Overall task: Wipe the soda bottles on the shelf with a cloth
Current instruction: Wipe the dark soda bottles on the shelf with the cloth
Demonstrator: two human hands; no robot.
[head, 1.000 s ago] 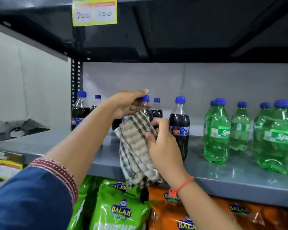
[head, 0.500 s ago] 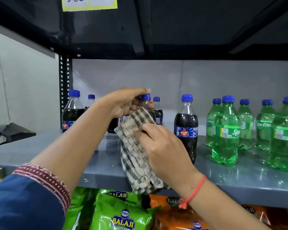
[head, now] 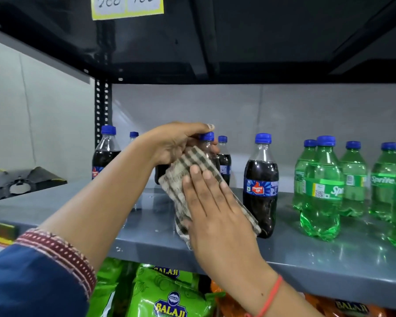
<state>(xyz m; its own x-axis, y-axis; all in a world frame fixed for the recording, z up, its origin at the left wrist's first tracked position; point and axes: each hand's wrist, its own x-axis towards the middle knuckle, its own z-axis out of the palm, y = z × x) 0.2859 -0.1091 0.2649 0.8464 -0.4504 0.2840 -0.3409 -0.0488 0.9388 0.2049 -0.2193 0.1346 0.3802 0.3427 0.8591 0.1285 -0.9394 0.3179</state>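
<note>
My left hand [head: 176, 143] grips the neck of a dark cola bottle [head: 207, 143] with a blue cap, held above the grey shelf [head: 306, 255]. My right hand [head: 213, 207] presses a checked cloth [head: 183, 177] flat against that bottle's body, hiding most of it. More cola bottles stand on the shelf: one at the left [head: 105, 154], two small ones behind, and one to the right [head: 261, 186]. Several green Sprite bottles [head: 322, 191] stand further right.
The dark underside of the upper shelf [head: 261, 37] hangs close overhead, with a yellow price tag [head: 127, 5]. A perforated black upright [head: 102, 106] stands at the left. Green and orange snack bags [head: 169, 296] fill the level below.
My right hand has slid down the bottle with the cloth and now lies flat on it, fingers stretched upward. The left hand keeps its hold near the cap.
</note>
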